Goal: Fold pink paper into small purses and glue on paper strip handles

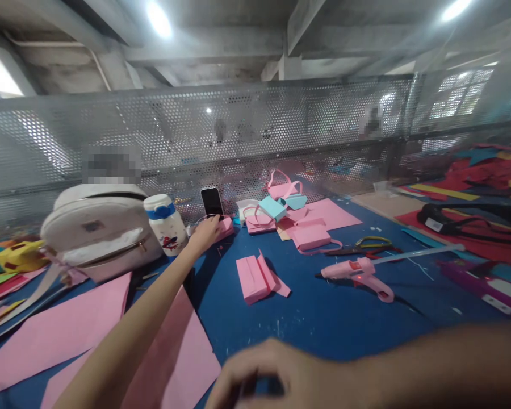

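Note:
My left hand (208, 232) reaches out to a phone (212, 201) with a dark screen, propped upright near the mesh panel. Its fingers are stretched out at the phone's lower edge, over a pink box-like piece (226, 226); exact contact is unclear. Low in the view, my right hand (272, 372) hovers with curved fingers apart and nothing visible in them. Beyond it on the blue table (221, 318) lies a folded pink paper piece (255, 278) with a raised flap. A pink glue gun (361, 272) with a glue stick in its back lies further right.
A white backpack (102, 227) and a white bottle (166, 224) stand left of my left hand. Small pink paper bags (310, 234), scissors (366, 247) and a purple tool (485, 287) lie to the right. Pink sheets (63, 335) cover the near left. A perforated metal panel (247, 130) closes the back.

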Demonstrator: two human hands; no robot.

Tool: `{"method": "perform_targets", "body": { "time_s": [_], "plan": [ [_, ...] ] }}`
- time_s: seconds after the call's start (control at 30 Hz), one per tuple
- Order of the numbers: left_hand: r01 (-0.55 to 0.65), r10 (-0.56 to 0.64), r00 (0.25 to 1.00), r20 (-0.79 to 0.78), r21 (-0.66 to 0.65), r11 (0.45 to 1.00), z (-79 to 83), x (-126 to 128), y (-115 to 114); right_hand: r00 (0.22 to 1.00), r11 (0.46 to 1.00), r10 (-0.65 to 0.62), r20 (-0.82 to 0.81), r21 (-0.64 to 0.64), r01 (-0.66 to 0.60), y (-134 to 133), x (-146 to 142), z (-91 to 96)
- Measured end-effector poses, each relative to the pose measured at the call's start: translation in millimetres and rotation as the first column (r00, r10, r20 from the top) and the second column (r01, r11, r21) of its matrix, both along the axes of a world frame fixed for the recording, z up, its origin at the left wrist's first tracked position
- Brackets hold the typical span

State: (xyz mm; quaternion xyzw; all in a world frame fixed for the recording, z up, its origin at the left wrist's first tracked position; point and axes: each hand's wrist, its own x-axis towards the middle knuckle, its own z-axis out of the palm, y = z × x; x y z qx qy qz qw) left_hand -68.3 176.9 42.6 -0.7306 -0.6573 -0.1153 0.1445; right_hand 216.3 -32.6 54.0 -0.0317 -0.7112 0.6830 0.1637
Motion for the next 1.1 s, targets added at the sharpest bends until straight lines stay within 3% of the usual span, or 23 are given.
{"method": "perform_targets", "body": {
  "time_s": [0.17,0.33,0.53,0.6,0.67,0.73,0.77,0.97,1.1],
  "plan": [
    [0.024,-0.025,0.998,0.053,0.024,0.999,0.8,-1.8,-2.2,0.956,0.951,-0.294,0.003,-0.102,0.293,28.8,24.7,-8.7],
    [0.045,-0.051,0.990,0.135,0.050,0.998,1.2,-1.6,-3.8,0.936,0.935,-0.351,0.020,-0.051,0.352,33.6,39.1,-18.1],
    [0.081,-0.113,0.947,0.300,0.117,0.990,12.4,-1.6,-17.5,0.904,0.902,-0.428,-0.013,0.055,0.428,37.1,42.0,-15.2],
    [0.097,-0.148,0.915,0.376,0.150,0.984,16.9,1.0,-26.7,0.848,0.839,-0.530,-0.010,0.133,0.527,41.6,42.9,-15.2],
    [0.118,-0.188,0.866,0.464,0.176,0.977,17.1,7.5,-38.3,0.753,0.734,-0.657,-0.029,0.202,0.648,48.2,43.8,-18.1],
    [0.141,-0.215,0.797,0.564,0.173,0.975,10.2,18.5,-52.4,0.693,0.661,-0.719,-0.055,0.255,0.706,56.4,44.6,-24.4],
    [0.154,-0.216,0.758,0.616,0.154,0.976,4.0,25.5,-60.4,0.690,0.652,-0.722,-0.048,0.287,0.702,60.5,44.8,-28.6],
    [0.267,-0.163,0.544,0.823,0.014,0.964,-42.6,66.3,-113.1,0.764,0.756,-0.614,0.198,0.427,0.496,70.4,39.8,-53.4],
    [0.240,-0.113,0.435,0.893,0.006,0.971,-53.9,73.0,-128.9,0.746,0.733,-0.636,0.198,0.456,0.505,69.4,33.6,-60.8]
  ]
}}
